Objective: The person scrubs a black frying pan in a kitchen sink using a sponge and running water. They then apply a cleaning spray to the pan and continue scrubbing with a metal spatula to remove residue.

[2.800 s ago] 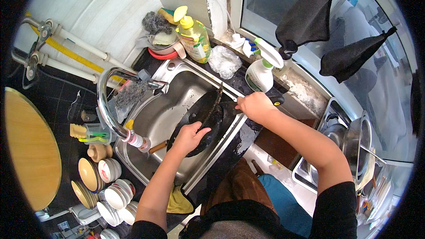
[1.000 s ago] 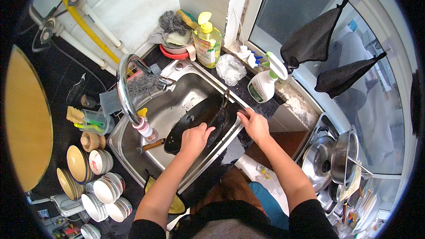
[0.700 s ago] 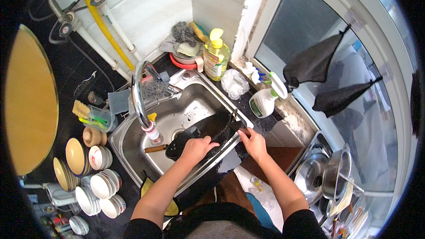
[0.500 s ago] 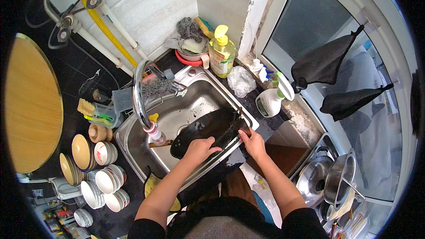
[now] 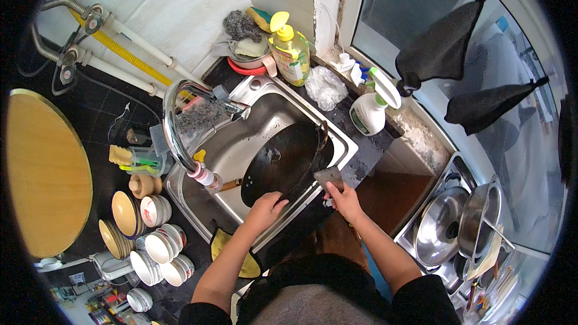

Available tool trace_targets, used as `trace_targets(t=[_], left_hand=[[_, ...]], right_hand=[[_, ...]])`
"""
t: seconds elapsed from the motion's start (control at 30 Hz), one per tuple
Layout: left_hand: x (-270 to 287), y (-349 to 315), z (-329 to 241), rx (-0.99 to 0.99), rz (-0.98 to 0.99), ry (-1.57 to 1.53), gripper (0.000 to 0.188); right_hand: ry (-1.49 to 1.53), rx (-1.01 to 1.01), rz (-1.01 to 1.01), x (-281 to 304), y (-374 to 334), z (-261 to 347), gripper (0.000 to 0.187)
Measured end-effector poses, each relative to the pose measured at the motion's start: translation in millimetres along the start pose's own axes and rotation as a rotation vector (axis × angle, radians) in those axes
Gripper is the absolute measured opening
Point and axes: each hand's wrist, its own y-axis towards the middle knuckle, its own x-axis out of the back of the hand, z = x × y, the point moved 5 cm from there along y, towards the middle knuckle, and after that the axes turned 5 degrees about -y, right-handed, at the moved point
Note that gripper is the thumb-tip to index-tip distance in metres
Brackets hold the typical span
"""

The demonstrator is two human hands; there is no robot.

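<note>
A black wok (image 5: 274,162) with a wooden handle (image 5: 230,185) rests tilted in the steel sink (image 5: 208,203), its inside facing up. My left hand (image 5: 265,212) grips the wok's near rim, thumb on the inner side. Over the sink's right front edge, my right hand (image 5: 344,200) pinches a small flat grey rectangular piece (image 5: 329,176) between thumb and fingers; its exact kind is unclear. The curved chrome faucet (image 5: 173,121) arches over the sink, its nozzle close to the wok's handle.
Behind the sink stand a yellow-topped soap bottle (image 5: 290,54) and a red bowl (image 5: 244,71) holding scrubbers. A spray bottle (image 5: 368,113) stands right. Stacked bowls (image 5: 161,247) and a round wooden board (image 5: 48,174) are left. Pot lids (image 5: 441,229) lie at lower right.
The wok has tipped, showing more of its inside. My right hand has come away from its rim and now shows the flat grey piece. The whole view has shifted slightly.
</note>
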Motion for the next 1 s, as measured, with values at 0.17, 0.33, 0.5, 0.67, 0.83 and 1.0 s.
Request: trace_targets(t=[0.17, 0.33, 0.5, 0.67, 0.83, 1.0], left_hand=[[0, -12, -1, 0.054, -0.143, -0.067, 0.02], [-4, -14, 7, 0.02, -0.167, -0.032, 0.025], [0, -14, 0, 0.025, -0.163, -0.012, 0.019], [2, -13, -2, -0.021, -0.155, -0.036, 0.019], [0, -13, 5, -0.02, -0.138, -0.034, 0.022], [0, -13, 8, 0.026, -0.106, -0.061, 0.027]], right_hand=[[0.18, -0.029, 0.042, -30, -18, -5, 0.029], [0.202, 0.011, 0.043, -53, -34, -5, 0.028], [0.014, 0.09, 0.032, -58, -39, -9, 0.028], [0.03, 0.082, -0.008, -54, -33, -11, 0.029], [-0.006, 0.02, -0.025, -51, -33, -14, 0.04], [-0.203, 0.144, -0.078, -40, -40, 12, 0.043]])
